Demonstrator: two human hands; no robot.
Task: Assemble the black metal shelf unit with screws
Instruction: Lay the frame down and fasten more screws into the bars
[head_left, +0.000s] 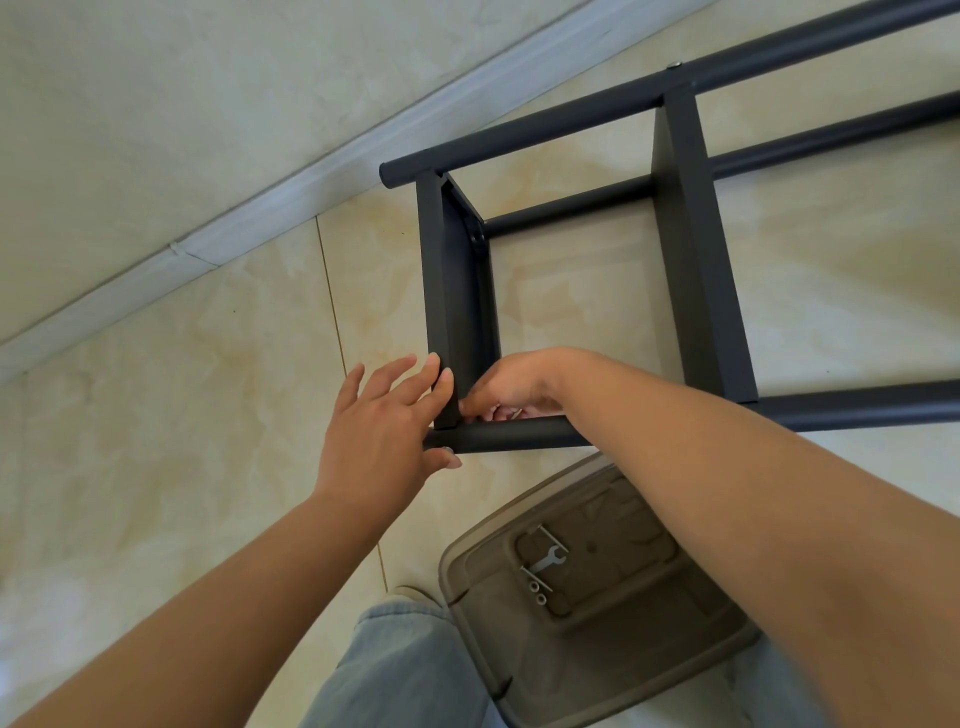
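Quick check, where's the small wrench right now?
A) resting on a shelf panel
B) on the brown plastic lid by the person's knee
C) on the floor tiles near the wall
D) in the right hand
B: the wrench lies on the brown plastic lid next to loose screws and washers, while the right hand is up at the frame's near corner.

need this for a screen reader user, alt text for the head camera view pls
Two bare hands work at the near corner of a black metal shelf frame lying on a tiled floor: the left hand steadies the end panel and tube, the right hand pinches a small screw inside the joint. A brown plastic lid nearby holds a wrench, screws and washers.
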